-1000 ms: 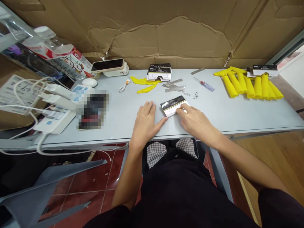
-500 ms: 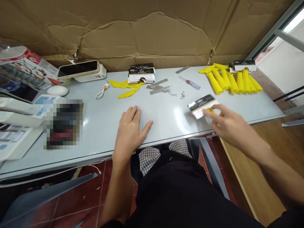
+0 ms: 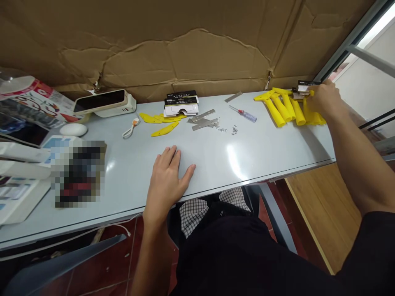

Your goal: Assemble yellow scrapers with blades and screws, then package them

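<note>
My left hand (image 3: 166, 176) lies palm down near the table's front edge, fingers spread, holding nothing. At the back right, my right hand (image 3: 325, 98) is closed at a small black-and-white box (image 3: 305, 83) with a yellow bit at the fingertips; the far fingers are hidden. Below and left of it lie several yellow handles (image 3: 276, 111). In the middle are metal blades (image 3: 205, 124), small screws (image 3: 234, 130) and a screwdriver (image 3: 247, 115) with a clear handle. Flat yellow pieces (image 3: 165, 129) lie beside a stack of black-and-white boxes (image 3: 181, 107).
On the left are a phone (image 3: 101, 102) on a white device, a white mouse (image 3: 73, 129), a short white cable (image 3: 130, 128), white boxes (image 3: 23, 181) and a blurred-out item (image 3: 80, 172). Cardboard (image 3: 216, 57) stands behind the table.
My right hand has carried the box from the table's front right to the back right, beside the yellow handles. My left hand has stayed flat. The view has shifted slightly.
</note>
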`<state>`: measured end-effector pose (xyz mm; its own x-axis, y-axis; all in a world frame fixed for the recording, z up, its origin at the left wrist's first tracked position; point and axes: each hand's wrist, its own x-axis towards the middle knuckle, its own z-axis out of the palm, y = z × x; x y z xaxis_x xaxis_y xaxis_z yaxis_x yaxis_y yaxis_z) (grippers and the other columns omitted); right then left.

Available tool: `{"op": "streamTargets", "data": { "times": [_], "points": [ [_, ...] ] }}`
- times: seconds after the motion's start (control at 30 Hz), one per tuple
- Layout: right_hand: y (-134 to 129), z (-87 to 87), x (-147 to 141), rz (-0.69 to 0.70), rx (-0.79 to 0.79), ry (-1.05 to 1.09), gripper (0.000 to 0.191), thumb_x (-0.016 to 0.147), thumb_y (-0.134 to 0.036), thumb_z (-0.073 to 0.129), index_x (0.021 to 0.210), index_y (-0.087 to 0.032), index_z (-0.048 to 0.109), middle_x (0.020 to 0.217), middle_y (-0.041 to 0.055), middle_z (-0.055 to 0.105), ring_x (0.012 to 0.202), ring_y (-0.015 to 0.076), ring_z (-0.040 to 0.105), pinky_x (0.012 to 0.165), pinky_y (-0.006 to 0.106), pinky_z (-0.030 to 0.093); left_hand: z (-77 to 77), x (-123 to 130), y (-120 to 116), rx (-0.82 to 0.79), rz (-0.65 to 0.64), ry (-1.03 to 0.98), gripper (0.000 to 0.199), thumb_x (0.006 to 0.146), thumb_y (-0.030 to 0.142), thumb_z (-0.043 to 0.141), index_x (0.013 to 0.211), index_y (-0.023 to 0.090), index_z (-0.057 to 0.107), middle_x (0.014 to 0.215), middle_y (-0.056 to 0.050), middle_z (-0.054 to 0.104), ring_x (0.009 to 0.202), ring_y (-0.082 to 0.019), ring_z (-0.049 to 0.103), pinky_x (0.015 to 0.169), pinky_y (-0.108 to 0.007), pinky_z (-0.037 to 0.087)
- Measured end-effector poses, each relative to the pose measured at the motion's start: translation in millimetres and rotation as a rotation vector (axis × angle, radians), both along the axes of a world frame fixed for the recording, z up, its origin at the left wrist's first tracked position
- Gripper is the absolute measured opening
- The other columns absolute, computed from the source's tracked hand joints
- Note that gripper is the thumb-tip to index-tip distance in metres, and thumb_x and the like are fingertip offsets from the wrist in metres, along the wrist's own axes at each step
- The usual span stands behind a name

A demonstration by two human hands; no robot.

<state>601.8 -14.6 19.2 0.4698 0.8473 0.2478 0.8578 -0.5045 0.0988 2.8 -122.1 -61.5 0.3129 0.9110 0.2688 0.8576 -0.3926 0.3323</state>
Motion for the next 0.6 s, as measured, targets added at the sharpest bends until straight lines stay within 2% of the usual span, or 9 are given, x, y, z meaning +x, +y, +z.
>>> {"op": "streamTargets", "data": {
  "times": [0.07,0.1,0.13,0.17,0.23,0.37,0.5,0.6],
  "points": [
    [-2.3,-4.8,-11.3,-0.013,-0.033,0.039,0.106,0.087,-0.050,-0.005,0.094,0.006,0.084,0.143,0.0244,0.062,0.112,0.0403,0.068,0.073,0.055,0.039,-1.8,-0.4,0.1,0.018,-0.004,-0.004,0.067,0.106,0.057,0.047,0.149,0.008,0.060,0.166,-0.025,0.051,0.159,-0.043,0.041,0.133,-0.062,0.030],
    [-6.2,-5.9,-18.2,-0.009,-0.037,0.037,0.094,0.095,-0.051,0.007,0.119,0.002,0.081,0.142,0.0245,0.064,0.114,0.0367,0.069,0.077,0.051,0.043,-2.7,-0.5,0.3,0.026,-0.007,-0.007,0.068,0.106,0.057,0.047,0.148,0.007,0.060,0.165,-0.026,0.051,0.159,-0.043,0.041,0.133,-0.063,0.030],
    [-11.1,-6.3,-24.6,0.066,-0.010,0.003,0.067,0.103,-0.045,0.033,0.141,-0.009,0.074,0.142,0.0289,0.065,0.120,0.0308,0.069,0.083,0.045,0.047,-3.5,-0.7,0.5,0.034,-0.010,-0.010,0.068,0.106,0.057,0.046,0.147,0.005,0.061,0.164,-0.027,0.052,0.158,-0.044,0.042,0.132,-0.063,0.030],
    [-16.1,-6.2,-29.9,0.088,-0.013,-0.003,0.057,0.102,-0.039,0.049,0.148,-0.014,0.070,0.140,0.0295,0.065,0.119,0.0310,0.069,0.085,0.044,0.046,-4.1,-0.7,0.7,0.041,-0.012,-0.012,0.069,0.106,0.057,0.046,0.147,0.004,0.062,0.164,-0.028,0.052,0.158,-0.044,0.042,0.132,-0.063,0.030],
    [-24.4,-5.0,-36.4,0.115,-0.011,-0.011,0.052,0.102,-0.034,0.059,0.150,-0.017,0.068,0.138,0.0307,0.065,0.117,0.0310,0.067,0.085,0.042,0.043,-4.8,-0.8,1.0,0.046,-0.013,-0.014,0.070,0.106,0.057,0.046,0.146,0.002,0.062,0.164,-0.028,0.052,0.158,-0.044,0.042,0.132,-0.063,0.030],
    [-29.4,-3.0,-37.4,0.113,0.003,-0.012,0.051,0.107,-0.040,0.059,0.150,-0.014,0.066,0.139,0.0296,0.062,0.114,0.0291,0.062,0.081,0.042,0.034,-4.3,-0.6,1.1,0.038,-0.010,-0.015,0.070,0.105,0.057,0.047,0.147,0.002,0.062,0.164,-0.028,0.052,0.158,-0.044,0.042,0.133,-0.062,0.029],
    [-29.5,-4.0,-43.1,0.119,0.013,-0.012,0.052,0.113,-0.043,0.045,0.143,-0.009,0.070,0.138,0.0296,0.062,0.119,0.0278,0.056,0.081,0.044,0.029,-3.3,0.0,0.8,0.032,-0.008,-0.024,0.070,0.105,0.056,0.048,0.147,0.001,0.063,0.164,-0.029,0.052,0.158,-0.044,0.042,0.133,-0.062,0.028],
    [-30.0,-4.7,-59.9,0.154,0.080,-0.058,0.057,0.114,-0.045,0.039,0.137,-0.004,0.072,0.135,0.0311,0.063,0.122,0.0284,0.054,0.081,0.046,0.027,-3.2,0.3,0.5,0.032,-0.006,-0.030,0.070,0.105,0.055,0.049,0.147,0.000,0.062,0.164,-0.029,0.052,0.158,-0.044,0.041,0.133,-0.062,0.028]
  ]
}}
